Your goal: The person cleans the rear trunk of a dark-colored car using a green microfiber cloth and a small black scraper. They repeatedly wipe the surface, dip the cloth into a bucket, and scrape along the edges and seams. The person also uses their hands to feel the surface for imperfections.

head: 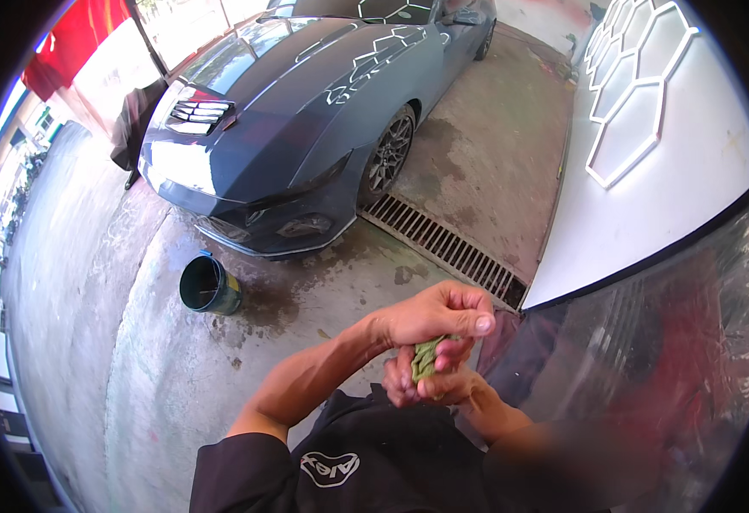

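Note:
A crumpled green cloth [427, 359] is gripped between my two hands in front of my chest. My left hand [438, 315] is closed on its upper end, with the thumb on top. Just below, my right hand [431, 381] wraps its fingers round the lower part. Much of the cloth is hidden by the fingers. Beyond the hands stands a dark grey car [297, 115], its front towards me. A dark bucket [210, 285] with a blue piece at its rim stands on the floor before the front bumper.
A metal drain grate [445, 247] crosses the floor beside the front wheel [390, 151]. At the right are a white panel [656, 186] with reflected hexagonal lights and a clear plastic sheet [644, 359]. Wet patches mark the concrete floor [156, 346]. A red cloth [79, 42] hangs at upper left.

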`<state>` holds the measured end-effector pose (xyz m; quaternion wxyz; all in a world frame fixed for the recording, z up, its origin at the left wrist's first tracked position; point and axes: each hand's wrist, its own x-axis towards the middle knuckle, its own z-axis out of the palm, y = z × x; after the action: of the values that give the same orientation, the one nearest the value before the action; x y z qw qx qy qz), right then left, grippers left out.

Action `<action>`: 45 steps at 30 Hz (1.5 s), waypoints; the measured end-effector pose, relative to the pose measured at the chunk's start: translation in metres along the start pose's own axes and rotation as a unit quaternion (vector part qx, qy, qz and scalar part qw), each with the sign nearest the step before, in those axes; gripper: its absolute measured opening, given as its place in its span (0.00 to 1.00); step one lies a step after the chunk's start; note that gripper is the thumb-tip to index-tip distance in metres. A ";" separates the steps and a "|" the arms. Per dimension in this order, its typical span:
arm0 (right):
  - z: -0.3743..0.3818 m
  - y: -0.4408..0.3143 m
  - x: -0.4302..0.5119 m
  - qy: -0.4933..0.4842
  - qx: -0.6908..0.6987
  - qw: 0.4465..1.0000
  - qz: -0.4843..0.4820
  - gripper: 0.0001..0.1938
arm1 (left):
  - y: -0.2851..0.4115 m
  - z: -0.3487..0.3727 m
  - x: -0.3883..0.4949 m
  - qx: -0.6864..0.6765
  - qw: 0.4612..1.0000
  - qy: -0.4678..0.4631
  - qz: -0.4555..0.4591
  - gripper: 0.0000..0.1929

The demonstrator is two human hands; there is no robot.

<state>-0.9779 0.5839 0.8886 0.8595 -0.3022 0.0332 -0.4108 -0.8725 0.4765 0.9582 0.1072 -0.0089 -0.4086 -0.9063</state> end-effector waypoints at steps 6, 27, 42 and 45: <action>-0.089 -0.042 -0.085 0.334 -0.106 0.935 0.055 0.10 | -0.048 -0.037 0.107 0.197 0.965 0.166 -0.042 0.16; -0.296 -0.059 -0.097 0.500 -0.636 0.585 0.062 0.20 | -0.144 -0.156 0.219 0.531 0.644 0.549 -0.047 0.17; -0.207 0.046 0.062 0.379 -0.650 0.658 0.025 0.24 | -0.111 -0.238 -0.050 -0.016 0.769 0.638 0.023 0.29; -0.185 0.080 0.114 0.332 -0.681 0.650 0.064 0.20 | -0.119 -0.244 -0.151 0.086 0.751 0.654 0.027 0.33</action>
<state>-0.9042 0.4490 0.7158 0.3685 -0.6430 0.6056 -0.2897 -0.7315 0.4006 0.6923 0.3727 0.5840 -0.3144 -0.6490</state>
